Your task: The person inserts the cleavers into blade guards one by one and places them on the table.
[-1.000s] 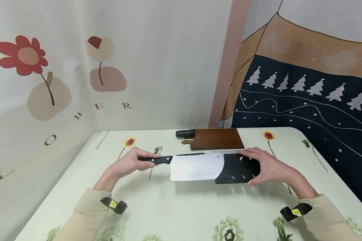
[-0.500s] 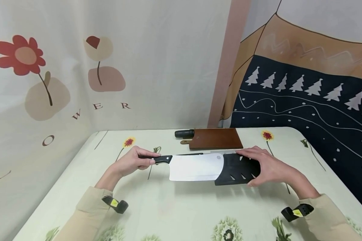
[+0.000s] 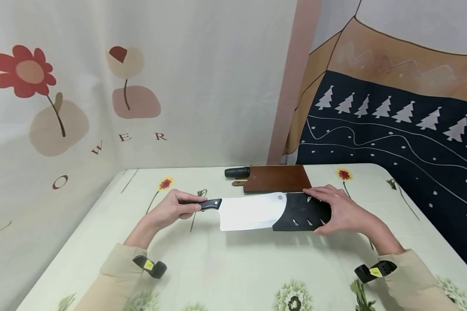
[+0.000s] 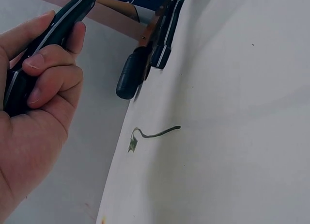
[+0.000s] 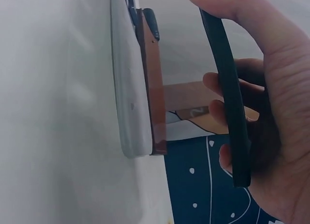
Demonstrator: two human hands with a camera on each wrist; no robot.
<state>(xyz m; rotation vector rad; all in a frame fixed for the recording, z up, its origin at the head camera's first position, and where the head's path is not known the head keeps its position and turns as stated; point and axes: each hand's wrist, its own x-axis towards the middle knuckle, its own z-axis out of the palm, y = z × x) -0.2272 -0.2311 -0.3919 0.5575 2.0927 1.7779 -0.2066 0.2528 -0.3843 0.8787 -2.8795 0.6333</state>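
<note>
My left hand (image 3: pixel 175 209) grips the black riveted handle of a cleaver (image 3: pixel 247 212), also seen in the left wrist view, where my left fingers (image 4: pixel 55 83) curl round it. The wide silver blade points right, held above the table. Its far end is inside a black slotted blade guard (image 3: pixel 301 214), which hides the tip. My right hand (image 3: pixel 346 211) holds the guard from its right end, fingers at the top edge and thumb below. In the right wrist view the guard (image 5: pixel 230 103) shows edge-on between thumb and fingers.
Behind the cleaver lies a brown sheath (image 3: pixel 278 178) with a thick black handle (image 3: pixel 237 172) beside it. Both wrist views show another black handle (image 4: pixel 167 35) nearby; a whitish flat piece (image 5: pixel 130 98) lies alongside the sheath. A flower-print cloth (image 3: pixel 218 268) covers the table.
The cleaver and guard have risen slightly, now hiding the dark handle behind them. My right hand has shifted a little left and up, and slightly less blade shows outside the guard.
</note>
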